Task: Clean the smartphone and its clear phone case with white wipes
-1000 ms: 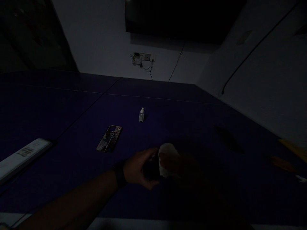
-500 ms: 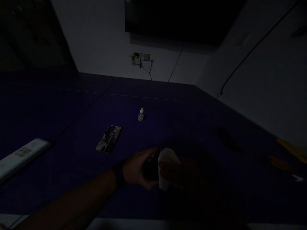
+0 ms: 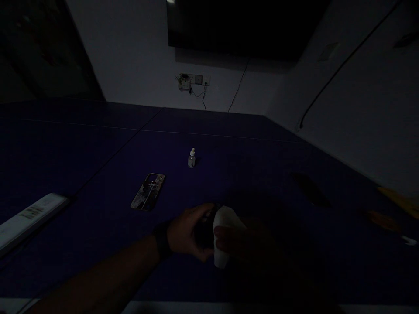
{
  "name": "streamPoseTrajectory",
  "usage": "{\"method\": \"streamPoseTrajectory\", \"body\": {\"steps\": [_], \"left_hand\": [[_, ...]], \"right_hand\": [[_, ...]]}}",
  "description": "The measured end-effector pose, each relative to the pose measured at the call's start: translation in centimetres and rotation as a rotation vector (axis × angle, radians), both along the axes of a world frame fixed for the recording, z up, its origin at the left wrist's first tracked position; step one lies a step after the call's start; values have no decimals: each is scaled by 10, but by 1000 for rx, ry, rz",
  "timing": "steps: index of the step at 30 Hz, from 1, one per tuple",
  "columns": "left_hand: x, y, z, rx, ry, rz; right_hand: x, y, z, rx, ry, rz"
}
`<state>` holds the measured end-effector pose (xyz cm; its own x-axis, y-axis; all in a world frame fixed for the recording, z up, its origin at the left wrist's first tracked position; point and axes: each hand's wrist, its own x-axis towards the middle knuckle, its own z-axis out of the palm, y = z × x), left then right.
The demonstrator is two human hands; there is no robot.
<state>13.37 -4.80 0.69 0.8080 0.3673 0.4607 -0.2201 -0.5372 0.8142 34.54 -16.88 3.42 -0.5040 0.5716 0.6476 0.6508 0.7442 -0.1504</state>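
In very dim light, my left hand point(image 3: 186, 231), a dark watch on its wrist, is closed around the edges of a dark phone point(image 3: 203, 231). Faint lens-like spots show near the phone's upper corner. My right hand point(image 3: 242, 240) is mostly lost in shadow. Its fingers press a white cloth point(image 3: 225, 218) against the phone's right part, hiding that side. Beyond the hands, a small dropper bottle point(image 3: 191, 159) with a white top stands upright. A patterned phone case point(image 3: 148, 192) lies flat to the left of it.
A white power strip point(image 3: 32, 216) lies at the left on the dark blue table point(image 3: 216, 150). On the right are a dark flat object point(image 3: 309, 188), an orange item point(image 3: 384, 220) and a yellow item point(image 3: 399, 200). A large screen point(image 3: 245, 26) hangs on the back wall.
My right hand and the white cloth have shifted slightly left and down over the phone. My left hand keeps its hold. The whole view has moved a little.
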Motion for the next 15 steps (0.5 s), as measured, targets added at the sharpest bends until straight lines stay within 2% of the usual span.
{"method": "streamPoseTrajectory", "body": {"steps": [4, 6, 11, 15], "left_hand": [[0, 0, -1, 20, -9, -23], [0, 0, -1, 37, -9, -22], [1, 0, 0, 29, -8, -30], [1, -1, 2, 6, 21, -11]], "right_hand": [[-10, 18, 8, 36, 133, -181], [-14, 21, 14, 43, 149, -213], [-10, 5, 23, 78, 29, -33], [-7, 2, 24, 129, -63, -3]]}}
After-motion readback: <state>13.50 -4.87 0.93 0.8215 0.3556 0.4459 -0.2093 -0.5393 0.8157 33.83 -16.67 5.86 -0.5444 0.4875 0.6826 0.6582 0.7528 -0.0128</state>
